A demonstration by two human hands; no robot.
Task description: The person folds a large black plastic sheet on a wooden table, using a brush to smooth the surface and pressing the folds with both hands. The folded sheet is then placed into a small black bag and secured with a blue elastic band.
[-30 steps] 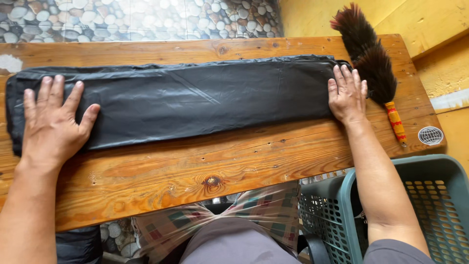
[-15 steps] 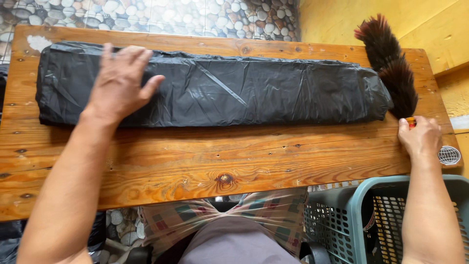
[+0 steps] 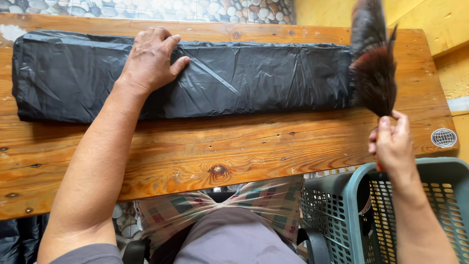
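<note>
The table point(image 3: 234, 151) before me was of bare, knotty wooden planks, running from left to right. A long folded black plastic sheet point(image 3: 264, 80) lay flat along its far half, reaching from near the left end almost to the right. A round white sticker point(image 3: 443, 138) sat on the near right corner. A pale patch point(image 3: 10, 32) marked the far left corner. The near half carried nothing else that I could see.

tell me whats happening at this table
A person sits at a wooden table. The left hand presses flat on a long folded black plastic sheet lying across the table. The right hand grips the handle of a feather duster, its dark feathers over the sheet's right end. A teal plastic basket stands beside the person's right arm.
</note>
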